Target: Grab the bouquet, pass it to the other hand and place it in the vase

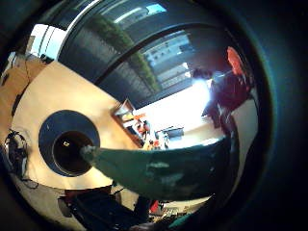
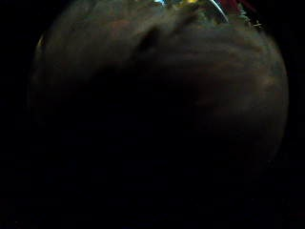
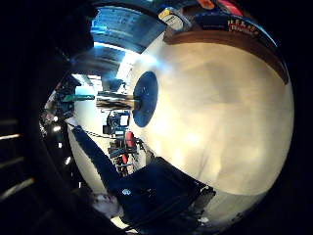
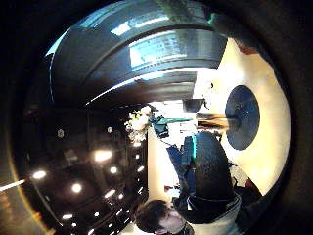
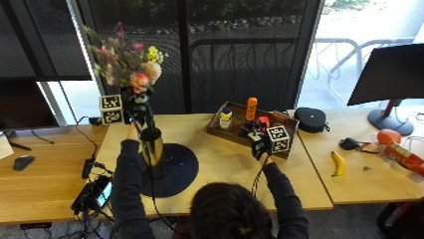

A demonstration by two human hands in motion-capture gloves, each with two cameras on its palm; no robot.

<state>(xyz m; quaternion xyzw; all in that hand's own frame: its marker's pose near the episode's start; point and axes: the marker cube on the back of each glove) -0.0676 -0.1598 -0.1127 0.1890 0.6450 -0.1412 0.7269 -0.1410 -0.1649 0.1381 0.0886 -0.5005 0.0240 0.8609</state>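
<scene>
The last step is in hand: the pass looks done, and the bouquet (image 5: 126, 59) is being lowered into the vase (image 5: 152, 149). Taking the vase as landmark, the right hand (image 5: 265, 144) hovers well off to its right over the surface (image 5: 225, 159); whether its fingers are open or curled I cannot tell, and nothing shows in its grip. The vase stands upright on a dark round mat (image 5: 175, 172). Directly above it, the left hand (image 5: 138, 113) has its grip closed round the wrapped stems (image 1: 159, 168). The bouquet's long axis is near upright, blooms up, stem end pointing down at the vase mouth (image 1: 72, 153), just above or at the rim. Next, I judge, a straight descent keeping the stems centred, then release.
</scene>
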